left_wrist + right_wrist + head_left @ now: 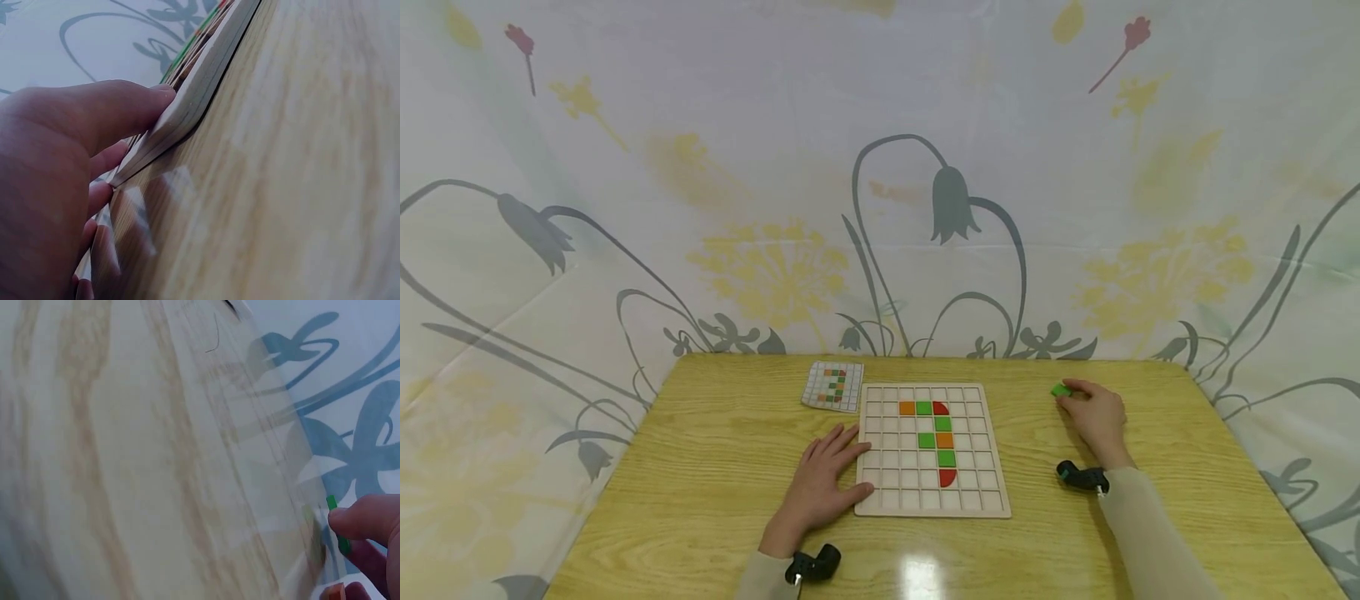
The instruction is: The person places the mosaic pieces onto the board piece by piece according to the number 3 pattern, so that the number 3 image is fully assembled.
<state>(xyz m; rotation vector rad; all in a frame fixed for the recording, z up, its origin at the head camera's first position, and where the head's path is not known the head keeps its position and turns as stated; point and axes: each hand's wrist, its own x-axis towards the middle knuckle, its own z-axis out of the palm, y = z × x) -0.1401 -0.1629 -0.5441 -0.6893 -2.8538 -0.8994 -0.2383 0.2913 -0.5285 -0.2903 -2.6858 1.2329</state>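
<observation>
A light wooden grid board lies on the table, with several orange, green and red tiles set in its squares. My left hand rests at the board's left edge, its fingers spread and its thumb touching the rim. To the right of the board, my right hand pinches a green square tile between thumb and fingers. In the right wrist view, an orange tile shows by the lower fingers; how it is held is partly hidden. Behind the left hand lies a pattern card printed with a figure 3.
The wood-grain table ends at the back against a flower-printed cloth. Dark wrist-worn cameras sit on both wrists, the left camera and the right camera. Light glares on the table in front of the board.
</observation>
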